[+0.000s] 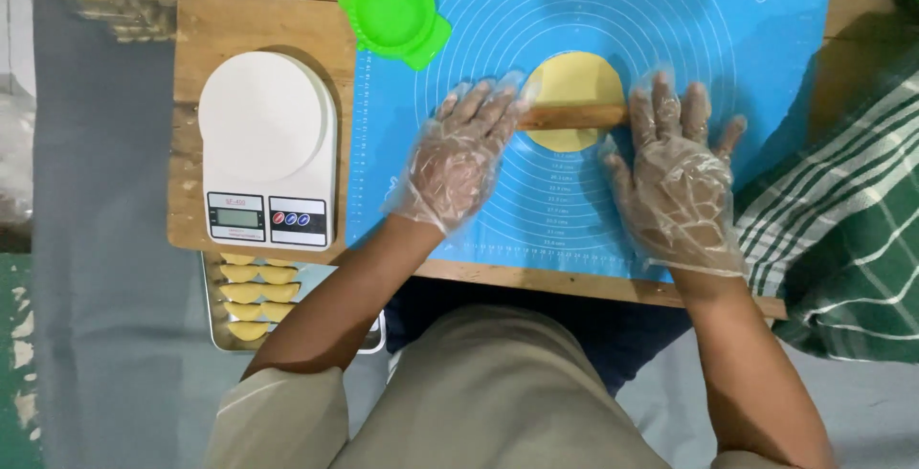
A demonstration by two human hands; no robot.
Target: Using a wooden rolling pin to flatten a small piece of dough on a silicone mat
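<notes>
Left hand (458,153), in a clear plastic glove, lies flat with fingers spread, fingertips pressing the left end of the wooden rolling pin (571,117). Right hand (678,172), likewise gloved and splayed, touches the right end. Neither hand grips. The pin lies crosswise over the yellow dough disc (574,81) on the blue mat (593,10), between both hands. Forearms extend forward, palms down.

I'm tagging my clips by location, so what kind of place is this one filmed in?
Most likely a home kitchen or small pastry workspace. Gloved hands roll a yellow dough disc with a wooden rolling pin on a blue baking mat, beside a white kitchen scale and a tray of folded pastries.
</notes>
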